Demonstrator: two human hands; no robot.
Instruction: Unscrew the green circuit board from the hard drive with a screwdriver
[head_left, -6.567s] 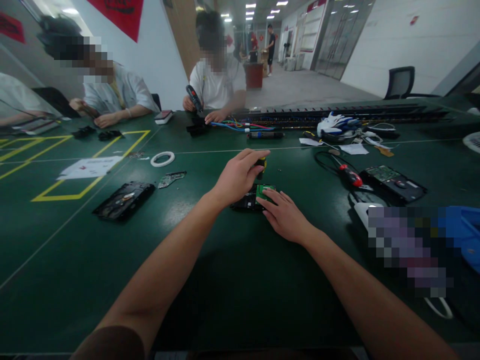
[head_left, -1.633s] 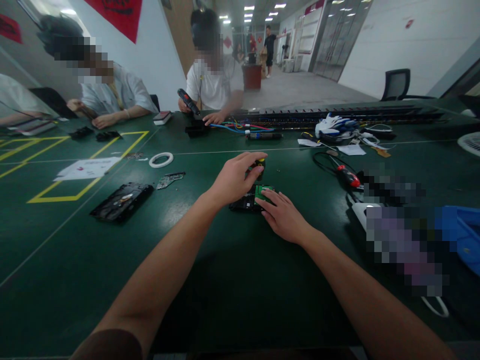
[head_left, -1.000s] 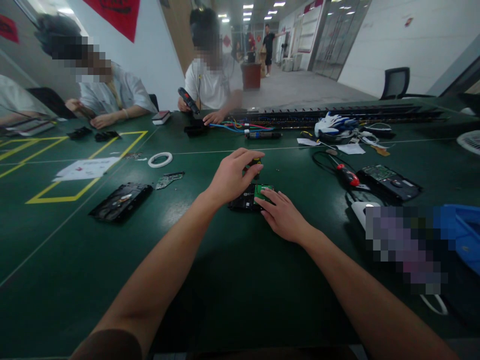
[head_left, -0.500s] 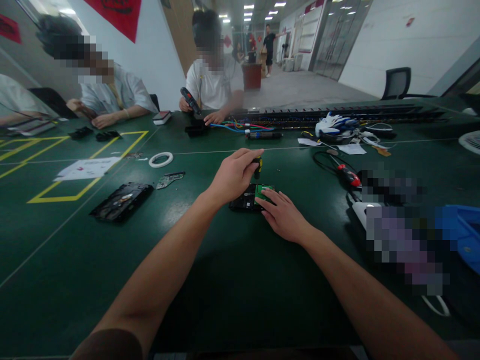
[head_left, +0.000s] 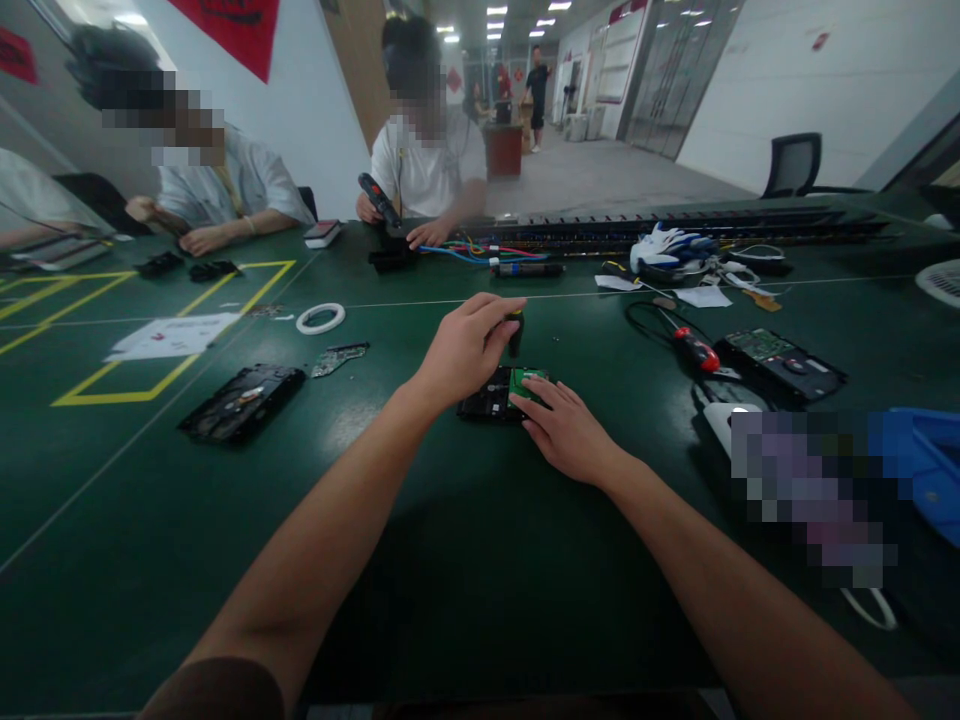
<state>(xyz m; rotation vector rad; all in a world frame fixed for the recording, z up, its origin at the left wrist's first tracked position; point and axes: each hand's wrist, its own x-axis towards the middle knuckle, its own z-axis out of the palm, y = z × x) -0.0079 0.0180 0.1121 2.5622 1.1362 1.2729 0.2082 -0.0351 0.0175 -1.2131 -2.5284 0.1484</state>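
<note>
My left hand [head_left: 471, 345] is closed around the handle of a small yellow-and-black screwdriver [head_left: 516, 336], which stands upright over a hard drive [head_left: 486, 402]. Its shaft points down at the drive's green circuit board [head_left: 529, 379]; whether the tip sits in a screw is too small to tell. With fingers stretched out, my right hand [head_left: 566, 425] rests on the right part of the drive and covers some of the board. The drive lies flat on the green table [head_left: 480, 560].
To the left are an opened drive casing [head_left: 244, 402], a loose circuit board [head_left: 340, 359] and a white tape ring [head_left: 320, 318]. On the right lie a red-and-black screwdriver [head_left: 696, 349], another hard drive [head_left: 784, 362] and gloves [head_left: 671, 250]. Across the table, a co-worker holds a power screwdriver [head_left: 379, 199].
The screwdriver handle has turned slightly in my left hand, showing less yellow. My right hand stays in place on the drive.
</note>
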